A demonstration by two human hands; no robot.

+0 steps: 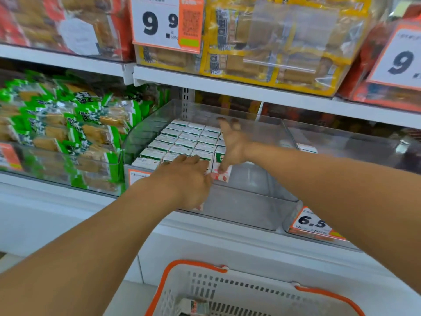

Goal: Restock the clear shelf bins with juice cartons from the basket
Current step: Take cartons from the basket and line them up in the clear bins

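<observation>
White-topped juice cartons (pixel 182 142) in tidy rows – hands: left (pixel 189 176) flat on them, right (pixel 232 142) spread, empty

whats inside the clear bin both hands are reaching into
The clear bin holds rows of green and white juice cartons on its left side; its right part shows bare plastic. The left hand and right hand cover the front cartons, so what they hold is unclear.

One head-worn view looks forward and down, close behind both outstretched hands, facing the shelf (pixel 227 90) beyond them.
</observation>
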